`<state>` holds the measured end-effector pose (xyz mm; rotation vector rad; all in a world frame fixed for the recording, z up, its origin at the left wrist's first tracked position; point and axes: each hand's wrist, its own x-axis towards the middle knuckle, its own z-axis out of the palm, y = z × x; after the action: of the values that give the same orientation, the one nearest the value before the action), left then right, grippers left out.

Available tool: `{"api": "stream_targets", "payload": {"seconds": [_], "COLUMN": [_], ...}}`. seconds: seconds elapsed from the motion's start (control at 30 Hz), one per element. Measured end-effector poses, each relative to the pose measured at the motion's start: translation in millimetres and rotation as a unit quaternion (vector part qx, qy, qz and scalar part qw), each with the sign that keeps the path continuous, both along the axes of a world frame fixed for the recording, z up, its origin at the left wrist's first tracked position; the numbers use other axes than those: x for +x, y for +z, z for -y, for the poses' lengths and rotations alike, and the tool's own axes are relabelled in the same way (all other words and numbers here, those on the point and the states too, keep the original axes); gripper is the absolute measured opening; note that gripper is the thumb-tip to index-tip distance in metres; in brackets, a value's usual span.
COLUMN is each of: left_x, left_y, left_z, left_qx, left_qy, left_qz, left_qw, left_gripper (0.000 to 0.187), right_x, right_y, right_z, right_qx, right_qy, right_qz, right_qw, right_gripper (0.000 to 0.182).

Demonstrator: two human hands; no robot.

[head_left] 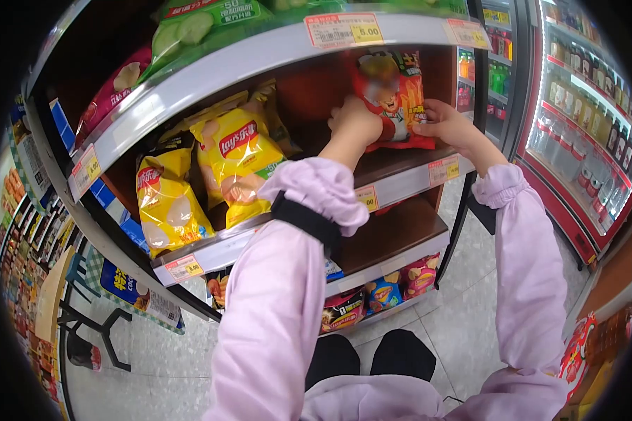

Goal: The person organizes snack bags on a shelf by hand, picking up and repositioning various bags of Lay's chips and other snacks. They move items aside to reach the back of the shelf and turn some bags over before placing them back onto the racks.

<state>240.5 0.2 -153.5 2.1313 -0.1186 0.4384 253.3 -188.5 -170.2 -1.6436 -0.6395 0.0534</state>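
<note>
A red and orange snack bag [404, 91] stands upright at the right end of the middle shelf [309, 166]. My left hand [355, 126] is against the bag's left side, its fingers partly hidden behind the bag. On the other side my right hand [451, 125] pinches the bag's right edge between thumb and fingers. Left of my hands, yellow Lay's bags [237, 154] fill part of the same shelf, with another yellow bag [168, 200] at the shelf's left end.
Green bags [207, 31] lie on the shelf above. Small chip bags [384, 292] line the bottom shelf. A glass-door drinks fridge [583, 119] stands at the right. A black metal stand [95, 326] is on the floor at left.
</note>
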Motion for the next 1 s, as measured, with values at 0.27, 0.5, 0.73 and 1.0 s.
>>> {"api": "stream_targets", "payload": {"seconds": [0.27,0.5,0.73,1.0], "left_x": [48,60,88,95], "left_y": [12,-2,-16,-21], "left_z": [3,-1,-6,-9], "left_qx": [0.175,0.015,-0.067,-0.09], "left_qy": [0.059,-0.007,-0.092,-0.112], "left_qz": [-0.065,-0.018,-0.03,-0.059], "left_qw": [0.981,1.0,0.993,0.988], "left_gripper": [0.037,0.031,0.031,0.032], "right_x": [62,64,55,40], "right_y": [3,11,12,17], "right_z": [-12,-37,-36,-36], "right_qx": [-0.258,-0.377,-0.324,-0.379], "right_qy": [-0.196,-0.191,-0.091,-0.089], "right_qz": [0.217,0.175,0.133,0.105], "right_qw": [0.921,0.889,0.932,0.915], "right_gripper": [0.049,0.049,0.065,0.069]}}
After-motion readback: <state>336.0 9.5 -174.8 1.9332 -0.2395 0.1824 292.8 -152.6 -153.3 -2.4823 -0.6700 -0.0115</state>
